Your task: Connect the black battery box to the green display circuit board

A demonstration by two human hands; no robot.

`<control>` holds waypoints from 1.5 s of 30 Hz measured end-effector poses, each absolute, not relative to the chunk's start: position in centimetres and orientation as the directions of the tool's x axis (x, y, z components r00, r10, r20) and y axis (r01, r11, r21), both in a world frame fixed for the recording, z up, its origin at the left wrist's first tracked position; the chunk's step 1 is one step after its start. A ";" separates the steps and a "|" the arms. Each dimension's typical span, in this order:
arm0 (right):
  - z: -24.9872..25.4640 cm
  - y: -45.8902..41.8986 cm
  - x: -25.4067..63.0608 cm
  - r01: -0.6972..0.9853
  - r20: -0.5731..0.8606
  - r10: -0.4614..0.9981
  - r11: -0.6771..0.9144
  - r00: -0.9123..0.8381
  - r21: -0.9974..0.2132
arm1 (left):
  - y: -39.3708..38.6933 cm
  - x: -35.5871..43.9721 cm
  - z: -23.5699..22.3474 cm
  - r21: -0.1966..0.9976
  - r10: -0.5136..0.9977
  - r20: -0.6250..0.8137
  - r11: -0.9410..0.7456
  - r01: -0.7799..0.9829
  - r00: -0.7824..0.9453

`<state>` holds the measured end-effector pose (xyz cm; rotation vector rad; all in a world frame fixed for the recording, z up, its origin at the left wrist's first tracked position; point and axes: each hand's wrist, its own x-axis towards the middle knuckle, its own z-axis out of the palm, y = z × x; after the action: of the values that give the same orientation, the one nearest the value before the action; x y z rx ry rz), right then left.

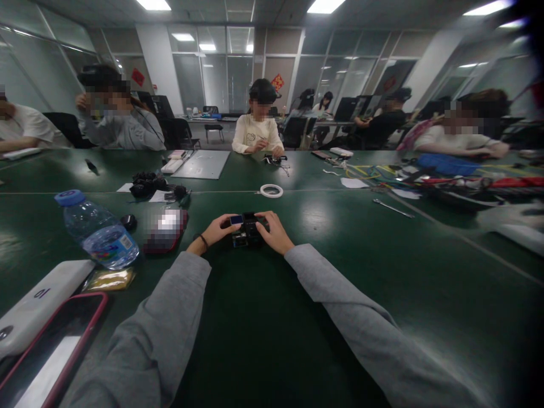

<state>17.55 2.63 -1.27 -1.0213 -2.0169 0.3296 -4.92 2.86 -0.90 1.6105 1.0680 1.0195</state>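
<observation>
A small black electronic device (250, 231) with a little bluish screen on its left part is between my hands, at or just above the green table. My left hand (217, 231), with a dark band on the wrist, grips its left side, the thumb lying by the screen. On the device's right side, my right hand (275, 233) holds on with the thumb on the near face and fingers over the far edge. Bare circuit-like parts show at its lower left. The undersides of the fingers are hidden.
Left of my arms are a water bottle (104, 238), a red-edged phone (168, 232), a white power bank (45, 303) and another phone (51, 351). A white ring (271, 191) lies ahead, a wrench (393, 208) and cables (382, 180) to the right. People sit across the table.
</observation>
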 end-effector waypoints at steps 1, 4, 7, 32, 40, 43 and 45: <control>-1.3 2.6 17.6 0.544 0.559 0.763 0.634 -0.324 -0.550 | 2.8 -4.9 -0.8 0.963 0.950 0.139 -0.195 0.186 0.278; -1.3 2.7 17.6 0.543 0.560 0.762 0.635 -0.325 -0.549 | 2.6 -4.8 -0.6 0.972 0.957 0.116 -0.165 0.170 0.268; -1.5 2.7 17.5 0.543 0.564 0.760 0.637 -0.323 -0.548 | 2.5 -4.8 -0.5 0.979 0.958 0.101 -0.144 0.145 0.270; -1.5 2.8 17.5 0.546 0.555 0.769 0.627 -0.317 -0.556 | 2.7 -4.8 -0.8 0.983 0.966 0.098 -0.132 0.130 0.239; -1.4 2.6 17.6 0.540 0.566 0.758 0.640 -0.325 -0.547 | 2.3 -5.2 0.3 0.995 0.951 0.004 -0.035 0.095 0.309; -1.4 2.6 17.6 0.542 0.562 0.761 0.636 -0.324 -0.549 | 2.4 -5.5 0.2 0.993 0.941 0.020 -0.057 0.100 0.339; -1.4 2.6 17.7 0.545 0.557 0.766 0.630 -0.320 -0.553 | 2.6 -5.6 0.0 0.993 0.935 0.027 -0.065 0.094 0.354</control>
<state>17.65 2.62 -1.41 -1.0275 -2.0128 0.3341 -5.59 2.57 0.01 1.4684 0.9878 0.9195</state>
